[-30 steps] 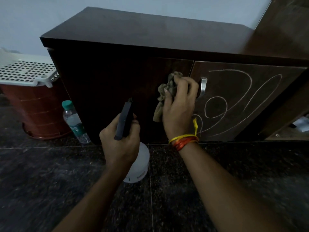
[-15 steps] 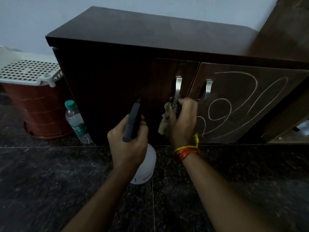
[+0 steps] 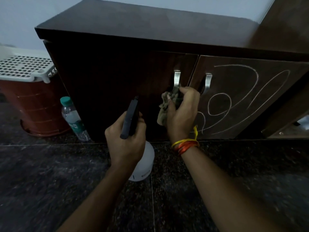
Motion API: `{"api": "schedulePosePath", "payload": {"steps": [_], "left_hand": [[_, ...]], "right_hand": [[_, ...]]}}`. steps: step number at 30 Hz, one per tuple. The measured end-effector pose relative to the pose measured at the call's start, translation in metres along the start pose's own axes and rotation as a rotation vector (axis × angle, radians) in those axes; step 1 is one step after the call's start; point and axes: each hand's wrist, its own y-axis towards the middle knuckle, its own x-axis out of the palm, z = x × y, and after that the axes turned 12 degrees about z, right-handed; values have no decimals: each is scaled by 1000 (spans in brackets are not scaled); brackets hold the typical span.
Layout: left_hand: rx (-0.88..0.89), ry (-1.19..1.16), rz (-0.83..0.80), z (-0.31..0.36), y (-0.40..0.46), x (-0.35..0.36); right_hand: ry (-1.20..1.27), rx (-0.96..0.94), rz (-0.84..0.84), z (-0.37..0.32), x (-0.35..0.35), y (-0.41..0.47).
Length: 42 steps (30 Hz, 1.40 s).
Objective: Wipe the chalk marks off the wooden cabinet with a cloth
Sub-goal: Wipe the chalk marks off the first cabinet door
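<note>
The dark wooden cabinet [image 3: 117, 77] fills the upper view, with two doors and metal handles. White chalk swirls [image 3: 237, 97] cover the right door. My right hand [image 3: 181, 113] grips a crumpled olive cloth [image 3: 167, 108] against the left door, just below the left handle [image 3: 176, 80]. My left hand [image 3: 127, 141] holds a spray bottle [image 3: 143, 163] with a black trigger head and white body, lifted in front of the left door. The left door looks dark with no chalk showing.
A clear plastic water bottle [image 3: 73, 119] with a green cap stands on the dark stone floor by the cabinet's left corner. A red-brown basket [image 3: 33, 104] with a white perforated lid sits farther left. Another wooden unit [image 3: 287, 22] adjoins on the right.
My right hand with the cloth has slid down from the top of the left door, uncovering the left handle, and now sits just beneath it. The left hand kept the bottle steady.
</note>
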Motion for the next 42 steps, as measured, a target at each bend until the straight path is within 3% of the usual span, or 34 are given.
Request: {"api": "schedulePosePath", "payload": {"steps": [5, 11, 17, 19, 24, 32, 39, 42], "left_hand": [[-4, 16, 7, -2, 0, -2], [-25, -1, 22, -3, 0, -4], [-35, 12, 13, -5, -3, -8], [-34, 15, 30, -4, -1, -7], [-32, 25, 23, -6, -1, -7], [-64, 37, 8, -18, -8, -8], [-30, 50, 5, -22, -5, -7], [-44, 62, -3, -27, -10, -6]], "right_hand": [[74, -63, 107, -9, 12, 16], [-91, -299, -116, 24, 16, -13], [-339, -307, -250, 50, 6, -50], [-310, -320, -282, 55, 0, -57], [-190, 11, -194, 56, 1, -58], [-389, -62, -347, 84, -7, -88], [-306, 39, -265, 86, 3, -91], [-328, 169, -350, 90, 3, -105]]}}
